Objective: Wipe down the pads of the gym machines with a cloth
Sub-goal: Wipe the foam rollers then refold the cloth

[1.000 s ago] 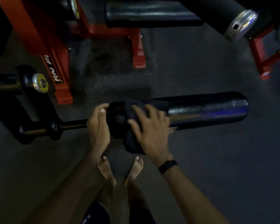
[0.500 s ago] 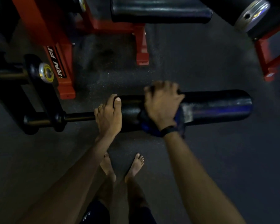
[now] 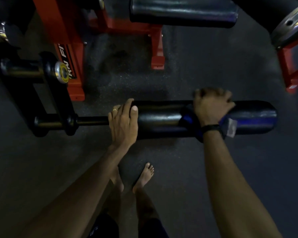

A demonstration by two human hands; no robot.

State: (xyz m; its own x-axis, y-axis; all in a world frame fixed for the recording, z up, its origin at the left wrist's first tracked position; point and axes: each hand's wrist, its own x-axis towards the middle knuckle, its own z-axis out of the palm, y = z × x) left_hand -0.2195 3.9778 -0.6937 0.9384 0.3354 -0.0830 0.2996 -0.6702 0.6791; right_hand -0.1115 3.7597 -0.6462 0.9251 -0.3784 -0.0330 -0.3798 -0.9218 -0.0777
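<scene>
A long black roller pad lies crosswise in front of me on a black bar. My left hand grips the pad's left end, thumb on top. My right hand is curled over the top of the pad right of its middle and holds a dark blue cloth wrapped round the pad under my palm and wrist. A pale tag of the cloth hangs on the near side. The pad's right end is bare and shiny.
A red machine frame stands at the back left with a black pivot arm. A black bench pad sits at the back middle. Another red frame and a metal end cap are at the right. My bare feet stand on dark rubber floor.
My right hand has slid the cloth rightward along the roller and curled over its top. My left hand keeps hold of the left end.
</scene>
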